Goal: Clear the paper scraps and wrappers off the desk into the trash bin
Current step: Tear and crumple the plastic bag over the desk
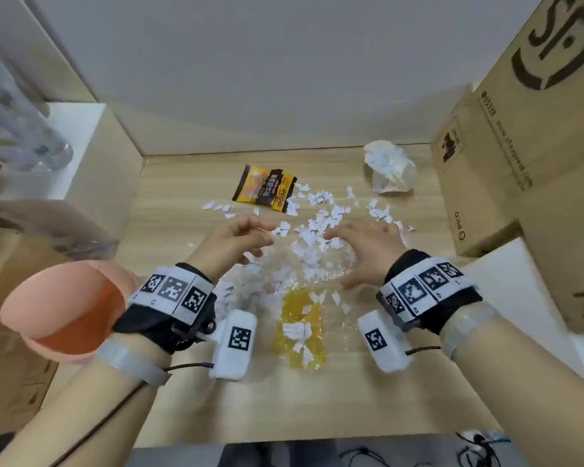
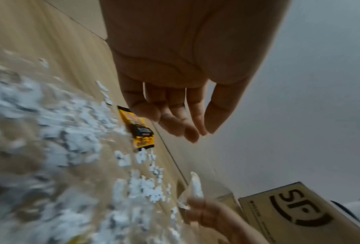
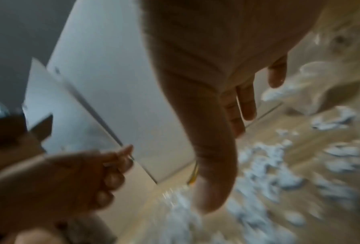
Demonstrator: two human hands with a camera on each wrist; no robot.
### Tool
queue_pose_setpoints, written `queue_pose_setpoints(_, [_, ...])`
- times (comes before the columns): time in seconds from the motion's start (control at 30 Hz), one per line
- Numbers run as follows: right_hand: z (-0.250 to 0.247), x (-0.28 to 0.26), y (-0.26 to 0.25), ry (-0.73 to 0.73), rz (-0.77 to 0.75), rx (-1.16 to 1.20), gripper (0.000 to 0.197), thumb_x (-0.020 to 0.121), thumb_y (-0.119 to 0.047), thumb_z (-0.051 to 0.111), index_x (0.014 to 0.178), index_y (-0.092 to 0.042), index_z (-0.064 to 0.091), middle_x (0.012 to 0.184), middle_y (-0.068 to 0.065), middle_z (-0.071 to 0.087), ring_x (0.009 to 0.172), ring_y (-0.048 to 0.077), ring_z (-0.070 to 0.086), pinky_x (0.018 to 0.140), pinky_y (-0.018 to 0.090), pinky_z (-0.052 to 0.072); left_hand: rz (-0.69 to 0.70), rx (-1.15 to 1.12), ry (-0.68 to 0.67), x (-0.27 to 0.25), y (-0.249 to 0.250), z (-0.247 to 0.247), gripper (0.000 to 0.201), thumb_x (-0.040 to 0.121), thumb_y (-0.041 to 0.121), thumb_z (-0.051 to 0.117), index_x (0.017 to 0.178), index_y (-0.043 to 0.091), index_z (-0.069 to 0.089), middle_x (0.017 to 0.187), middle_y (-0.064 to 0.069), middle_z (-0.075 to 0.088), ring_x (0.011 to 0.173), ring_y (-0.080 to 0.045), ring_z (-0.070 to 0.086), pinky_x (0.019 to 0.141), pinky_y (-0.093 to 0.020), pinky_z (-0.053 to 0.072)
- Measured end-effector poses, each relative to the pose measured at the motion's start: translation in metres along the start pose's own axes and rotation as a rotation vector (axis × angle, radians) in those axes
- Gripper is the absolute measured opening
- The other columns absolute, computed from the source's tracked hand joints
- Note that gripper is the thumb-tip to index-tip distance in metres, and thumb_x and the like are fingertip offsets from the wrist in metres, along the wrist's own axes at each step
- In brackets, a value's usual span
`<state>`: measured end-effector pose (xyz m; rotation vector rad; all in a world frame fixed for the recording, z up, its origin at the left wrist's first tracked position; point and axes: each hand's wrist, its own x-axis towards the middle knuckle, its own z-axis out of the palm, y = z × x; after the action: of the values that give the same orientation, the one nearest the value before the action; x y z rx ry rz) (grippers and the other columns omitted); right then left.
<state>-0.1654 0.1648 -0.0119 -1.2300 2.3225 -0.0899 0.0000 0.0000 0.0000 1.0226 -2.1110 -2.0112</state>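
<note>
White paper scraps lie on the desk between both hands; left hand and right hand fingers loosely spread, grasping nothing.

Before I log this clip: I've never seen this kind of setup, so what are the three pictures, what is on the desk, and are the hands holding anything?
No machine here: a person works with bare hands, wearing tagged wristbands. The large picture comes from a head camera looking down; the other two come from cameras on each wrist, looking along the fingers. The left hand and right hand hover on either side of a heap of white paper scraps on the wooden desk. Both look open and seem to hold nothing. Also on the desk: a yellow-and-black snack wrapper, a crumpled clear bag and a yellow-printed clear wrapper under some scraps. An orange bin sits at the left.
</note>
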Motion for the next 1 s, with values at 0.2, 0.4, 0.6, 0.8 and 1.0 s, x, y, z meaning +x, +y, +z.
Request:
queue_pose_setpoints(0.2, [0.007, 0.000, -0.002, 0.394, 0.030, 0.319, 0.008, 0.083, -0.020, 0.060, 0.077, -0.025, 0.059, 0.086, -0.013, 0.059, 0.099, 0.014, 0.055, 0.100, 0.042, 0.026, 0.041, 0.142, 0.167, -0.012, -0.029, -0.019, 0.036, 0.075, 0.033, 0.073, 0.108, 0.041, 0.060, 0.119, 0.016, 0.054, 0.117, -0.007, 0.043, 0.100, -0.028, 0.032])
queue_pose_setpoints(0.4, [-0.040, -0.005, -0.036, 0.600, -0.250, 1.044, 0.029, 0.079, -0.003, 0.059, 0.070, -0.028, 0.049, 0.075, -0.011, 0.052, 0.077, 0.001, 0.053, 0.084, 0.030, 0.045, 0.088, 0.065, -0.001, -0.016, 0.003, -0.015, 0.088, 0.064, 0.057, 0.071, 0.135, 0.060, 0.019, 0.155, 0.022, 0.015, 0.142, -0.011, 0.019, 0.105, -0.039, 0.027])
queue_pose_setpoints(0.6, [-0.044, -0.010, -0.083, 0.525, -0.306, 1.360, 0.013, 0.061, -0.021, 0.064, 0.067, -0.029, 0.056, 0.068, -0.014, 0.060, 0.070, 0.000, 0.057, 0.068, 0.015, 0.048, 0.137, -0.342, -0.272, -0.009, 0.033, 0.008, 0.107, 0.049, 0.065, 0.080, 0.133, 0.068, 0.014, 0.159, 0.011, 0.016, 0.141, -0.028, 0.031, 0.098, -0.074, 0.030])
queue_pose_setpoints(0.8, [-0.028, -0.009, -0.083, 0.314, -0.297, 0.930, 0.032, 0.073, -0.020, 0.065, 0.104, -0.024, 0.060, 0.114, 0.005, 0.061, 0.109, 0.012, 0.058, 0.096, 0.034, 0.046, 0.271, -0.375, -0.083, -0.007, 0.044, 0.015, 0.047, 0.081, -0.001, 0.060, 0.117, 0.028, 0.055, 0.123, -0.004, 0.061, 0.098, -0.014, 0.066, 0.080, -0.029, 0.057])
queue_pose_setpoints(1.0, [-0.039, -0.024, -0.062, 0.110, -0.422, 0.940, 0.114, 0.050, -0.040, 0.083, 0.128, -0.064, 0.003, 0.149, -0.028, -0.009, 0.141, -0.002, -0.002, 0.113, 0.028, 0.016, 0.173, -0.521, 0.144, -0.002, 0.052, 0.002, 0.018, 0.088, -0.008, 0.048, 0.079, 0.007, 0.050, 0.077, -0.006, 0.060, 0.049, -0.008, 0.061, 0.047, -0.022, 0.052])
